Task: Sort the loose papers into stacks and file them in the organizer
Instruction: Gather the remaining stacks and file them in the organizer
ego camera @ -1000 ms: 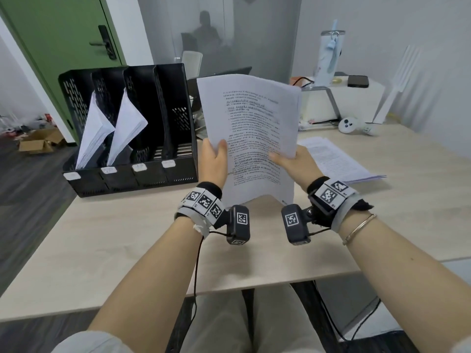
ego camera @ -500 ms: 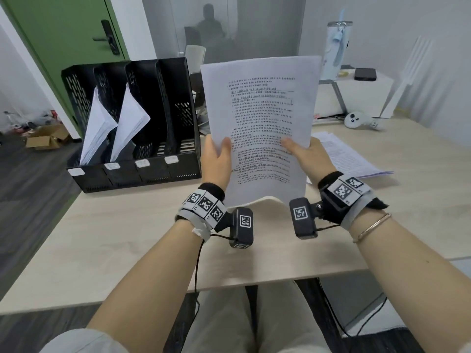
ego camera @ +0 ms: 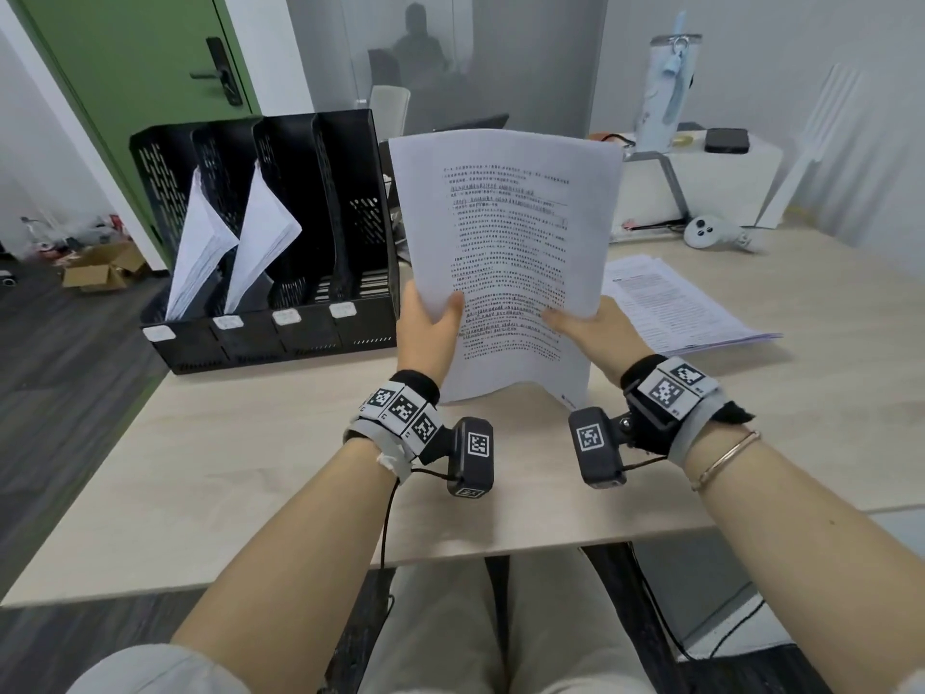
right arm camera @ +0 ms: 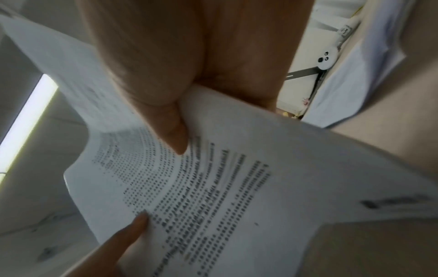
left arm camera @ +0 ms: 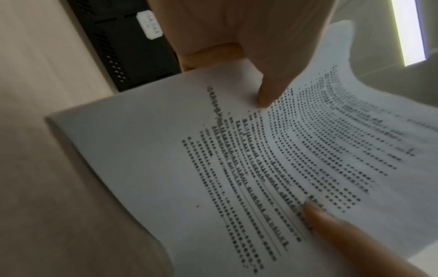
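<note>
A printed sheaf of white paper (ego camera: 505, 252) stands upright above the table, its lower edge just over the wood. My left hand (ego camera: 430, 328) pinches its left edge, thumb on the printed face (left arm camera: 270, 97). My right hand (ego camera: 585, 328) pinches the right edge the same way, thumb over the text (right arm camera: 175, 138). The black four-slot organizer (ego camera: 350, 338) sits to the left of the sheaf; its two left slots hold leaning paper stacks (ego camera: 200, 252), and the two right slots show no paper. A flat pile of loose papers (ego camera: 675, 308) lies on the table behind my right hand.
A light wooden table (ego camera: 250, 468) carries everything. A white controller (ego camera: 706, 232) lies at the far right. Behind it stands a white cabinet (ego camera: 721, 182) with a pale bottle and a dark device on top. A green door and floor clutter are at the left.
The sheaf has been raised, straightened and squared to face me. Both hands keep their grip on its side edges; the view has shifted slightly.
</note>
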Tool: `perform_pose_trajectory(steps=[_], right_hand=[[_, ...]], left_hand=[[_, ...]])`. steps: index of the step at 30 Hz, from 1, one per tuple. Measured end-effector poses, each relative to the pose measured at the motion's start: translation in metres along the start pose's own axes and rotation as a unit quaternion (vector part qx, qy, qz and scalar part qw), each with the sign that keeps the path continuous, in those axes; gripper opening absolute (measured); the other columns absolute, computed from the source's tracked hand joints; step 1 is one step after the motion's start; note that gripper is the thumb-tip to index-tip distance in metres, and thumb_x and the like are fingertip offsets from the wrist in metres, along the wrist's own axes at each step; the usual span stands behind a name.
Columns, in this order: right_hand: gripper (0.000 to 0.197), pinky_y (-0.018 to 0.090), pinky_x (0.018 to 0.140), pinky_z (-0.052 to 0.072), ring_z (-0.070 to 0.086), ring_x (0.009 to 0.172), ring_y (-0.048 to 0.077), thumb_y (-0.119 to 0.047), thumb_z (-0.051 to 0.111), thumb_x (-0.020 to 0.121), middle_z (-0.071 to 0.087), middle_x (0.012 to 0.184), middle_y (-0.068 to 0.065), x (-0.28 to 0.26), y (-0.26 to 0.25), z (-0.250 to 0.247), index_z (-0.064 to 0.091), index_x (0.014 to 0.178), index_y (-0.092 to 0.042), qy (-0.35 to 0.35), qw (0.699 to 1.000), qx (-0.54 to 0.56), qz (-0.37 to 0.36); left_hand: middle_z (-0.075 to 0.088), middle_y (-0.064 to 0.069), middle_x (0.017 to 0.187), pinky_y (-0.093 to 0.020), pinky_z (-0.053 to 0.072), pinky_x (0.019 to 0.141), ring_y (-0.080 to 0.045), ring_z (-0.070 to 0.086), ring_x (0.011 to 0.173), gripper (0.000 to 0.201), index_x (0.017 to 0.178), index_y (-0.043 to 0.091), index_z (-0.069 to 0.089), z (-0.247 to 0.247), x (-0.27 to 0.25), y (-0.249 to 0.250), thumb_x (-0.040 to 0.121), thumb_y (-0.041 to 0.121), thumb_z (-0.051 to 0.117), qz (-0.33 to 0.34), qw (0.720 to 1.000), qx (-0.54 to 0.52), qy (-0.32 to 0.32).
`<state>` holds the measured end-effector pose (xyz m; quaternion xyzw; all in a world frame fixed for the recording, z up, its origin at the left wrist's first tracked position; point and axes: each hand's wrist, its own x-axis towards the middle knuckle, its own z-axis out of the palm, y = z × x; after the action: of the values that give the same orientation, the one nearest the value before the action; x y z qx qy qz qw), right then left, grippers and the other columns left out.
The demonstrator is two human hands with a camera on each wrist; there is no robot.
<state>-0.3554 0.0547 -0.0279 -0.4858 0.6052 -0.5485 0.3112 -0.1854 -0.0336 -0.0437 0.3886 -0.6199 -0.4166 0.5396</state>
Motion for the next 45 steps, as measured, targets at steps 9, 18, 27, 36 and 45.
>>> perform_pose_trajectory(steps=[9, 18, 27, 36, 45], right_hand=[[0.021, 0.042, 0.095, 0.048, 0.061, 0.106, 0.025, -0.009, 0.063, 0.087, 0.066, 0.112, 0.005, 0.001, 0.015, -0.008, 0.063, 0.106, -0.019, -0.036, 0.998, -0.025, 0.046], [0.013, 0.031, 0.073, 0.057, 0.064, 0.081, 0.015, -0.002, 0.056, 0.091, 0.068, 0.089, 0.005, 0.001, 0.006, -0.030, 0.063, 0.087, -0.011, 0.089, 0.996, 0.008, -0.006], [0.022, 0.031, 0.071, 0.057, 0.063, 0.074, 0.008, -0.004, 0.053, 0.094, 0.065, 0.077, -0.006, 0.009, 0.003, -0.044, 0.065, 0.083, -0.020, 0.120, 0.993, 0.012, -0.016], [0.016, 0.054, 0.086, 0.052, 0.061, 0.084, 0.022, -0.002, 0.054, 0.092, 0.066, 0.090, 0.007, 0.017, -0.002, -0.043, 0.066, 0.100, -0.008, 0.121, 0.992, -0.027, -0.003], [0.060, 0.022, 0.090, 0.034, 0.049, 0.107, 0.021, -0.025, 0.068, 0.085, 0.041, 0.130, 0.012, 0.019, -0.003, -0.020, 0.042, 0.140, -0.025, 0.057, 0.969, -0.238, 0.013]], left_hand=[[0.061, -0.001, 0.114, -0.028, 0.047, 0.090, -0.012, 0.057, 0.103, 0.043, 0.122, 0.006, 0.051, -0.001, 0.007, -0.010, 0.084, 0.009, 0.069, -0.027, 0.999, 0.033, -0.006], [0.061, -0.004, 0.119, -0.031, 0.048, 0.093, -0.016, 0.058, 0.108, 0.041, 0.122, 0.008, 0.051, -0.012, 0.009, -0.005, 0.084, 0.007, 0.066, -0.023, 1.000, 0.013, -0.002], [0.072, -0.002, 0.103, -0.044, 0.055, 0.086, -0.020, 0.069, 0.094, 0.014, 0.099, 0.021, 0.066, -0.028, -0.004, 0.031, 0.086, 0.020, 0.068, -0.074, 0.984, -0.041, -0.159], [0.069, 0.003, 0.089, -0.030, 0.057, 0.058, -0.014, 0.067, 0.080, 0.024, 0.104, 0.024, 0.058, -0.031, -0.014, 0.049, 0.098, 0.041, 0.042, -0.116, 0.942, 0.127, -0.289], [0.066, -0.013, 0.101, -0.042, 0.057, 0.068, -0.029, 0.066, 0.088, 0.032, 0.111, 0.008, 0.058, -0.051, 0.005, 0.052, 0.100, 0.033, 0.041, -0.123, 0.977, 0.106, -0.138]])
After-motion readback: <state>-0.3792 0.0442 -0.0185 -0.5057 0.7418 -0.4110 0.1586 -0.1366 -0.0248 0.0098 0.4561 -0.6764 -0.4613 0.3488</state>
